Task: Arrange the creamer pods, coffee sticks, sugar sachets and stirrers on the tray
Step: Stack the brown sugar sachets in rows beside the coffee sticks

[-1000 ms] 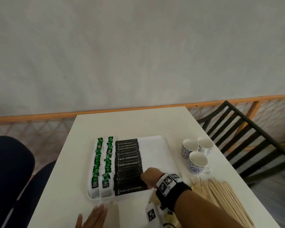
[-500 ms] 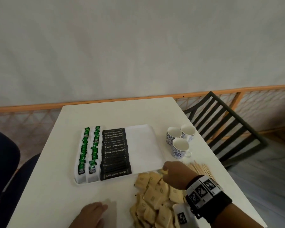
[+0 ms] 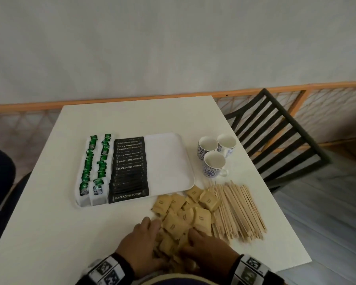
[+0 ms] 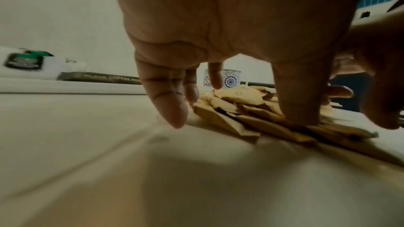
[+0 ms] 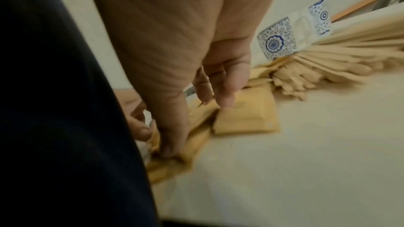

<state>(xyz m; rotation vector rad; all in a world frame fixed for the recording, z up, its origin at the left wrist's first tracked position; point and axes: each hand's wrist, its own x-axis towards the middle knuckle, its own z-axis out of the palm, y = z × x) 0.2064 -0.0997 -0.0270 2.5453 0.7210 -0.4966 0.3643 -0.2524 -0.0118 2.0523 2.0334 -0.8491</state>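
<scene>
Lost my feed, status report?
Both hands, left hand and right hand, on sugar sachets. Sachets off tray. Stirrers beside pile.
</scene>
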